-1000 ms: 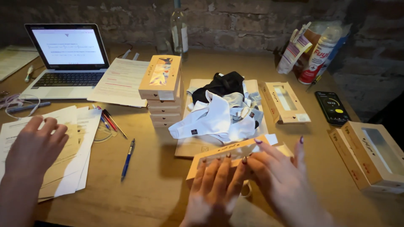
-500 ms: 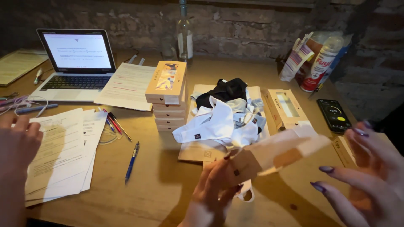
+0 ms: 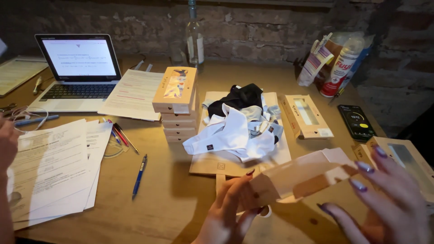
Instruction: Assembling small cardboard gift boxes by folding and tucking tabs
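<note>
- Left hand (image 3: 233, 210), near centre, pinches the left end of a flat tan cardboard box (image 3: 300, 177), thumb on top.
- Box is lifted off the wooden table (image 3: 172, 199), tilted up to the right.
- Right hand (image 3: 384, 199), fingers spread, is at the box's right end; contact unclear.
- Just beyond: pile of white and black garments (image 3: 239, 124) on a paper bag (image 3: 217, 165).
- Left of the pile: stack of boxes (image 3: 177, 101); far left, laptop (image 3: 79, 72), papers (image 3: 54, 162), blue pen (image 3: 139, 175).
- Another person's hand (image 3: 7, 147) is at the left edge.
</note>
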